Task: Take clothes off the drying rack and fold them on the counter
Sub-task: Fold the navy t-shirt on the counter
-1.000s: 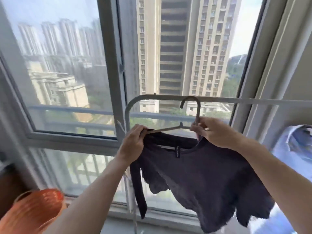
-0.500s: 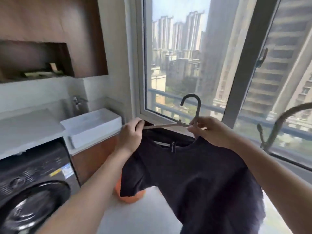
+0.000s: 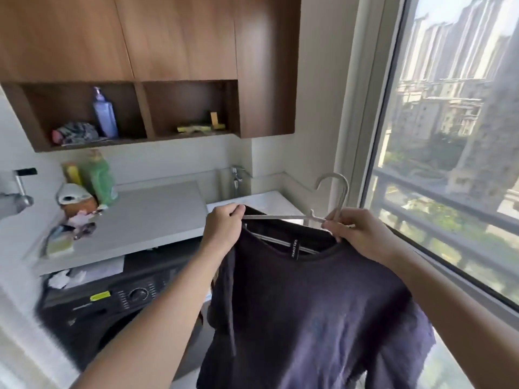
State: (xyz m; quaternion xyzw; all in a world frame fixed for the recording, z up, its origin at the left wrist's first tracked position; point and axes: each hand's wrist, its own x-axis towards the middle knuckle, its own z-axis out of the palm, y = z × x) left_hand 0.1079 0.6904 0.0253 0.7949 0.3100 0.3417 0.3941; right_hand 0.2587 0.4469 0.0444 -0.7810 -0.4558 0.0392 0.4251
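A dark navy T-shirt [image 3: 309, 313] hangs on a pale hanger [image 3: 283, 217] held up in front of me. My left hand [image 3: 223, 227] pinches the shirt's left shoulder at the hanger's left end. My right hand [image 3: 362, 234] grips the hanger's neck and the collar beside it. The hook points up, free of any rail. The grey counter [image 3: 148, 217] lies behind and to the left, above a black washing machine [image 3: 112, 304]. The drying rack is out of view.
Bottles [image 3: 98, 178], a round object and small cloths crowd the counter's left end. A white sink [image 3: 269, 200] with a tap sits at the counter's right end. Wooden cabinets with open shelves hang above. A large window [image 3: 449, 164] fills the right side.
I have turned left from the window and rack toward the counter, carrying the shirt on its hanger off the rail. Both hands keep the same hold.
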